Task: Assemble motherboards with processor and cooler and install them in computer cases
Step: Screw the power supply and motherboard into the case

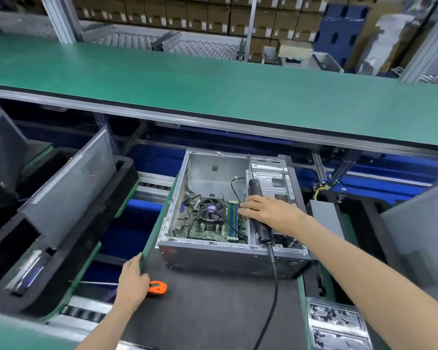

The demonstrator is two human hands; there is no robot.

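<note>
An open grey computer case (228, 256) lies on its side on a dark pallet (213, 311) with a green rim. Inside it sits a green motherboard (208, 229) with a black cooler fan (211, 210) and green and blue memory slots (232, 219). My right hand (266, 210) grips a black electric screwdriver (262, 229) that lies across the case, its bit pointing away from me and its cable trailing toward me. My left hand (133, 282) rests on the pallet's left edge, over an orange-handled screwdriver (157, 287) lying on the pallet.
A long green shelf (213, 84) runs across above the conveyor. At the left, another pallet carries a case side panel (68, 190) and black foam. Silver anti-static bags (336, 324) lie at the lower right. A bundle of coloured wires (324, 188) hangs right of the case.
</note>
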